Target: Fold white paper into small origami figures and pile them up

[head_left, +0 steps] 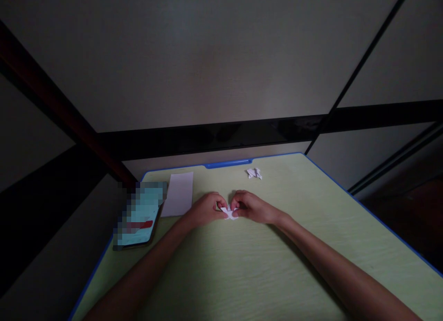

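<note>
A small folded piece of white paper (230, 213) is held between both hands above the middle of the table. My left hand (209, 207) pinches its left side between thumb and fingers. On the other side, my right hand (252, 205) grips it with thumb and curled fingers. The fingertips cover parts of the paper, so its full shape is hidden. Beyond my right hand lies another folded white paper piece (254, 173), with several points sticking out. To the left of my left hand, a stack or sheet of plain white paper (178, 194) rests flat.
A phone (141, 219) with a lit, partly blurred screen lies at the table's left edge. The pale green table (277, 275) has a blue rim and a blue strip (228, 163) at its far edge. Wardrobe-like panels (207, 57) with a dark band stand right behind it.
</note>
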Motion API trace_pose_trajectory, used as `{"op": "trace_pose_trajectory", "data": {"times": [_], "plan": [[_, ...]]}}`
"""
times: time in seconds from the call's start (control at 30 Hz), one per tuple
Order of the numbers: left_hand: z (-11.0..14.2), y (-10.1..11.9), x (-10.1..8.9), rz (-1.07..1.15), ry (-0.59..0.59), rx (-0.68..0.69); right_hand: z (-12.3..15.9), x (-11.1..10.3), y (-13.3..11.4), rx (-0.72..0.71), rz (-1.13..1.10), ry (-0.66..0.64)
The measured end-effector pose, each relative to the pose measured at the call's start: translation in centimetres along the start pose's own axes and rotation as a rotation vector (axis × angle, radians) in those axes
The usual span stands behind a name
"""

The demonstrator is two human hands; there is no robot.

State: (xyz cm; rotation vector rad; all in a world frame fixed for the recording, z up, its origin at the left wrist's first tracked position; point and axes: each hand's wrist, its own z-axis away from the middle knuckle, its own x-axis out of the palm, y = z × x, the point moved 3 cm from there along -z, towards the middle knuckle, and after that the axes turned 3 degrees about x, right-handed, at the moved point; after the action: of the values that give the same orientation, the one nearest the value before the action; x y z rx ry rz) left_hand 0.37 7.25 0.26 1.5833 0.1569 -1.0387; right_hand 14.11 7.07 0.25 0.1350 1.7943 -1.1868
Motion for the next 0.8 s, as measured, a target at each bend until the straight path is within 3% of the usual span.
{"op": "trace_pose_trajectory", "data": {"times": [0.17, 0.4, 0.8], "plan": [[-0.01, 0.04, 0.04, 0.004, -0.021, 0.027, -0.07, 0.02, 0.04, 0.033, -0.031, -0.026], [-0.08, -0.62, 0.63, -0.042, 0.059, 0.049, -0.11, 0.03, 0.01, 0.034, -0.042, -0.035], [-0.31, 0.02, 0.71, -0.040, 0.034, 0.016, -0.09, 0.08, 0.18, -0.020, 0.013, 0.014]]}}
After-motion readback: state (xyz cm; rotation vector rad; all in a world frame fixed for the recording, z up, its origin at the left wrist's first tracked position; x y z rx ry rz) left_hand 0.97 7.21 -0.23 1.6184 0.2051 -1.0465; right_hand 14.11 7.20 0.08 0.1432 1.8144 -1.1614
